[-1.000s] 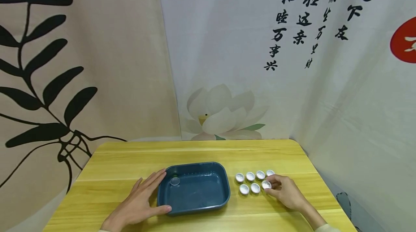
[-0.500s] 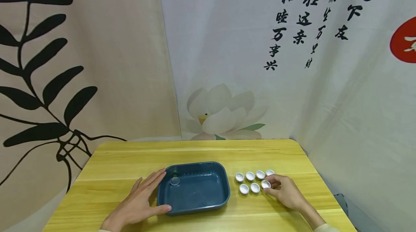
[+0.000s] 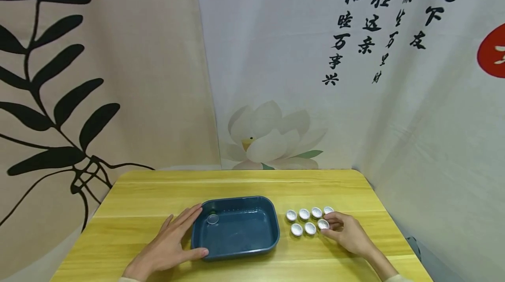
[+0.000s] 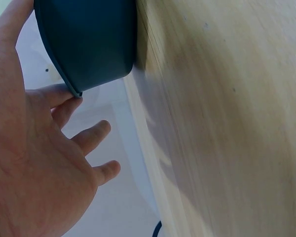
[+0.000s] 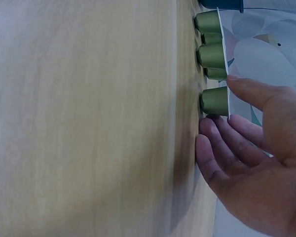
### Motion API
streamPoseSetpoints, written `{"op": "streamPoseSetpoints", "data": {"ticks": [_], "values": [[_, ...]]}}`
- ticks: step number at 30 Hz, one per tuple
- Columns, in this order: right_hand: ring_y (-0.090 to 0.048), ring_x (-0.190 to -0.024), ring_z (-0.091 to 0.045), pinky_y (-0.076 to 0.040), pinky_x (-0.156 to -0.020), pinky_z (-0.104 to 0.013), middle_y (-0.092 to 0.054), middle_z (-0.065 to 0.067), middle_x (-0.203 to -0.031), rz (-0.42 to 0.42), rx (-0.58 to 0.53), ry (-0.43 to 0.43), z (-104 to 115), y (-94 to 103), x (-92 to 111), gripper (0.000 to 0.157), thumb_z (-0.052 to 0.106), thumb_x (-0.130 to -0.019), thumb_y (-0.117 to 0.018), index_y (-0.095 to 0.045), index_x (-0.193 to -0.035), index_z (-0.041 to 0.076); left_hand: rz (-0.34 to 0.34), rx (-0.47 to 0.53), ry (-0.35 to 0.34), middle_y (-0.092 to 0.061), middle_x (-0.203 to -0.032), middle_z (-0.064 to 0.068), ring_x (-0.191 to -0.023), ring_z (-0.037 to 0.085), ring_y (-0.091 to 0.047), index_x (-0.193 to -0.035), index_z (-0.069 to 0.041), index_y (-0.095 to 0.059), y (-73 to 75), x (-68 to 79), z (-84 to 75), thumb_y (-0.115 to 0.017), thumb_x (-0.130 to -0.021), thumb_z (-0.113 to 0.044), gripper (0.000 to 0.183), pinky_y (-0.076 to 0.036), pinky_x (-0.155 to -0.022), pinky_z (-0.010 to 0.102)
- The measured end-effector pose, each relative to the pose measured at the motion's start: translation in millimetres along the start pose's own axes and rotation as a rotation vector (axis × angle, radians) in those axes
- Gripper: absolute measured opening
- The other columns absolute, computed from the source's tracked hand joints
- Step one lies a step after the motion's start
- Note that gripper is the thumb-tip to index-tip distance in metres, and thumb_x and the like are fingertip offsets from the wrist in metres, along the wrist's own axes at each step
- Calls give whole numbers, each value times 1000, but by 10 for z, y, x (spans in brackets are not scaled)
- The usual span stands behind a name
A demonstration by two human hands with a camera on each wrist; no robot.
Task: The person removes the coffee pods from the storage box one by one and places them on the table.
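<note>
My left hand (image 3: 165, 244) rests at the left end of a dark blue rectangular baking dish (image 3: 240, 253), its fingers stretched to the far corner and its thumb on the near rim. In the left wrist view the fingers touch the dish's edge (image 4: 96, 44). Right of the dish, several coffee capsules stand in two rows, silver lids up. At the right end of the near row, my right hand (image 3: 349, 232) pinches a coffee capsule (image 3: 323, 224) by its rim. That capsule's green body (image 5: 215, 101) shows between thumb and fingers in the right wrist view, still standing on the table.
Inside the dish, near its left end, lies a small round clear piece (image 3: 212, 219). Everything stands on a yellow wood-grain table (image 3: 169, 185). Printed curtains (image 3: 268, 62) hang behind it. The far-row capsule (image 3: 328, 210) sits close to the right fingertips.
</note>
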State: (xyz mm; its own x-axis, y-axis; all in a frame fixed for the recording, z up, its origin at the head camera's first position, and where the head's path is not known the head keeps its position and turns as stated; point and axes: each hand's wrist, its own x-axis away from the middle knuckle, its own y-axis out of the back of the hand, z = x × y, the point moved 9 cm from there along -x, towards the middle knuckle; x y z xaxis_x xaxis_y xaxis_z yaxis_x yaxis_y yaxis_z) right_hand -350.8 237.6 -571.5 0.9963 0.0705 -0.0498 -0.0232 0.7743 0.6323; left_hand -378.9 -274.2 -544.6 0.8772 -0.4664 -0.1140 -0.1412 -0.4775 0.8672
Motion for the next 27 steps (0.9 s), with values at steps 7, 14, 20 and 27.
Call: {"op": "streamPoseSetpoints", "data": {"ticks": [7, 14, 20, 27], "values": [[-79, -106, -16, -65, -86, -25, -82, -7, -126, -26, 50, -85, -32, 124, 83, 47, 34, -103, -86, -74, -137, 4, 5, 6, -4, -33, -188, 8, -170, 47, -38, -180, -21, -35, -5, -10, 8, -81, -89, -79, 117, -19, -125, 92], [-80, -105, -20, -65, -83, -24, -81, -10, -127, -93, 133, -41, 129, 295, 168, 44, 32, -103, -85, -75, -137, 6, 1, 12, -9, -33, -188, 8, -169, 48, -39, -180, -22, -35, 0, -4, 5, -82, -90, -77, 116, -20, -125, 93], [-78, -115, -31, -68, -92, -36, -82, -4, -130, -165, 218, 152, 518, 347, 149, 39, 29, -102, -87, -77, -136, 13, -2, 33, -16, -34, -187, 9, -169, 49, -38, -179, -20, -37, 7, 8, -5, -84, -90, -74, 115, -19, -124, 94], [-75, -123, -28, -66, -97, -38, -78, 3, -141, -85, 224, 293, 998, 170, 24, 46, 32, -104, -84, -71, -147, 21, -6, 40, -23, -34, -187, 10, -169, 49, -38, -179, -19, -38, 10, -1, -20, -85, -89, -73, 115, -19, -123, 94]]}}
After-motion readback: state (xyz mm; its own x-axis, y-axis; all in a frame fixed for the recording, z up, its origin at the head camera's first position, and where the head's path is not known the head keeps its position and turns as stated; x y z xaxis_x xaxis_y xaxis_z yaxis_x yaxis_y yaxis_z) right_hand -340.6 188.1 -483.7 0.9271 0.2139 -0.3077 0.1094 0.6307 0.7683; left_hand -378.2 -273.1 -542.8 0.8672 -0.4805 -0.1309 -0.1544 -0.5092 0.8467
